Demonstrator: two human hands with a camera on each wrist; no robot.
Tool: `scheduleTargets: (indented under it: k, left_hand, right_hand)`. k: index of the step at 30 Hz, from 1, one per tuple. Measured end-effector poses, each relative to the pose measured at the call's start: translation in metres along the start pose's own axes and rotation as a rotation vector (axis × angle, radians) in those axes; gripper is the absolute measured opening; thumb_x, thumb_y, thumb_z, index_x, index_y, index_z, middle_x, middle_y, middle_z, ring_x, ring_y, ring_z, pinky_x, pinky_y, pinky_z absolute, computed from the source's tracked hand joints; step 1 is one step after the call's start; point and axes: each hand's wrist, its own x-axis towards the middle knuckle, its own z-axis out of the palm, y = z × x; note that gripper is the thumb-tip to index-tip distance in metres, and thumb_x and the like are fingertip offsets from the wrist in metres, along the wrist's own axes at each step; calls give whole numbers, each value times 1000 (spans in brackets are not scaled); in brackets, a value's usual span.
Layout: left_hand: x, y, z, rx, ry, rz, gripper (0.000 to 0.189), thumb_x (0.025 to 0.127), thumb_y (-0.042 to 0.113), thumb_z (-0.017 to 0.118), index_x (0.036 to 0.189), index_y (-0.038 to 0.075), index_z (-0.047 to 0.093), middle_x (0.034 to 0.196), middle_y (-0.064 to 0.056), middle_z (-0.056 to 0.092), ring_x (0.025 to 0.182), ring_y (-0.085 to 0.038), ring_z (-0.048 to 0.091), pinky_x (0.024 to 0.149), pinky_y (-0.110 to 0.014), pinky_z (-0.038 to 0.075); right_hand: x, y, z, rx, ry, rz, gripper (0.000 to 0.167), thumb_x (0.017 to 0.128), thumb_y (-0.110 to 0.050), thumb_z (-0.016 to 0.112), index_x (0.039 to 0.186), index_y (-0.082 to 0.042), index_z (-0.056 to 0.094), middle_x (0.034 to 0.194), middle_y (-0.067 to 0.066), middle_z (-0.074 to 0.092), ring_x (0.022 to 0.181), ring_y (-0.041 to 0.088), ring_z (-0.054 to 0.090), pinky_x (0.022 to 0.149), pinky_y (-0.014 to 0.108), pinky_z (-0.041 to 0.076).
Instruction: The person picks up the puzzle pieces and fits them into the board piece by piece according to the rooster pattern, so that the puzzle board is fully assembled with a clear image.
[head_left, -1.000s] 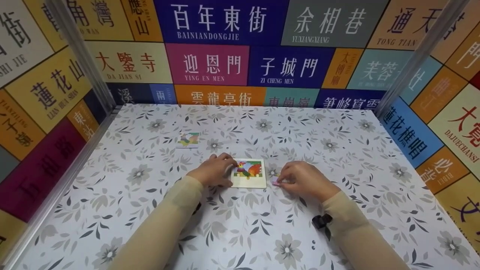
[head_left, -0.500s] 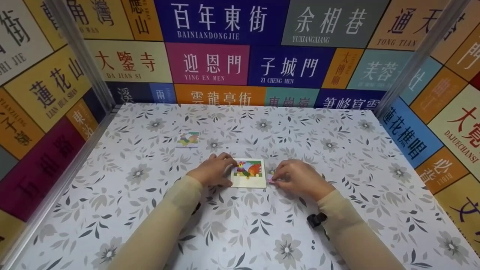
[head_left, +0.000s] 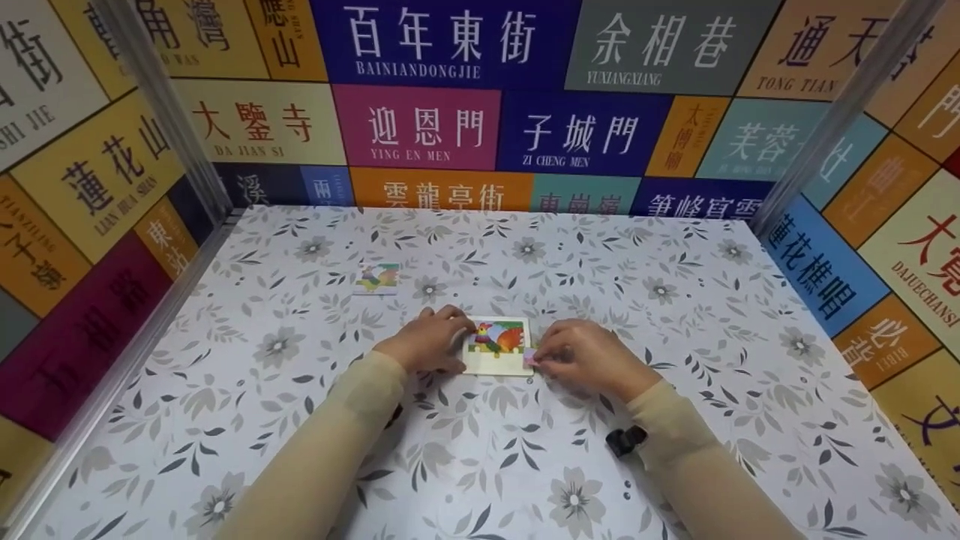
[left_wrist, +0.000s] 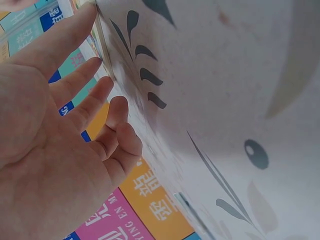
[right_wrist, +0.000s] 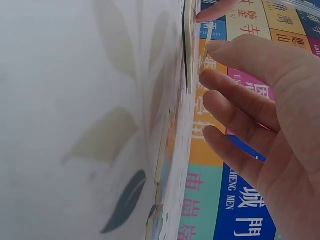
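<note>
A small cream puzzle board (head_left: pixel 499 365) with a colourful rooster picture lies mid-table; its lower strip is bare cream. My left hand (head_left: pixel 429 341) holds the board at its left side, index finger over the top and thumb by the near corner. In the left wrist view, the left hand's fingers (left_wrist: pixel 75 82) reach the board's edge. Between thumb and index finger, my right hand (head_left: pixel 589 358) pinches a thin pinkish puzzle piece (head_left: pixel 529 357), which overlaps the board's right edge. The right wrist view shows this piece edge-on (right_wrist: pixel 206 49), tilted beside the board (right_wrist: pixel 188 55).
A square picture card (head_left: pixel 376 279) with a paler rooster lies farther back on the left. Flat thin pieces (right_wrist: pixel 164 150) rest on the table in the right wrist view. Sign-covered panels (head_left: pixel 420 127) enclose the floral-patterned table (head_left: pixel 300 450) at the back and sides.
My right hand has moved left with the pinkish puzzle piece, from beside the board to its right edge. My left hand and the board have stayed in place.
</note>
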Motion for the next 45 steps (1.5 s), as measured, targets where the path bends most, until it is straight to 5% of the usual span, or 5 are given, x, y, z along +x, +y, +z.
scheduleTargets:
  k: [17, 26, 45]
  left_hand:
    - [0, -1, 2, 10, -5, -53, 62, 90, 32, 81, 146, 22, 57, 158, -5, 43, 141, -37, 42, 117, -51, 38]
    - [0, 0, 1, 14, 39, 24, 61, 89, 29, 83, 143, 16, 59, 153, -7, 48, 131, -40, 47, 111, -52, 43]
    - [-2, 2, 2, -1, 42, 35, 62, 88, 25, 83, 143, 13, 58, 154, -11, 47, 131, -40, 47, 110, -53, 43]
  right_hand:
    - [26, -23, 15, -50, -21, -90, 8, 89, -25, 82, 96, -21, 84, 100, -7, 73, 94, 14, 67, 91, 37, 55]
    - [33, -29, 22, -109, -3, -138, 6, 91, -26, 81, 94, -21, 84, 105, -7, 75, 101, 15, 69, 95, 37, 54]
    - [51, -40, 37, -176, -20, -192, 9, 89, -21, 80, 97, -21, 84, 101, -3, 74, 94, 17, 69, 86, 36, 56]
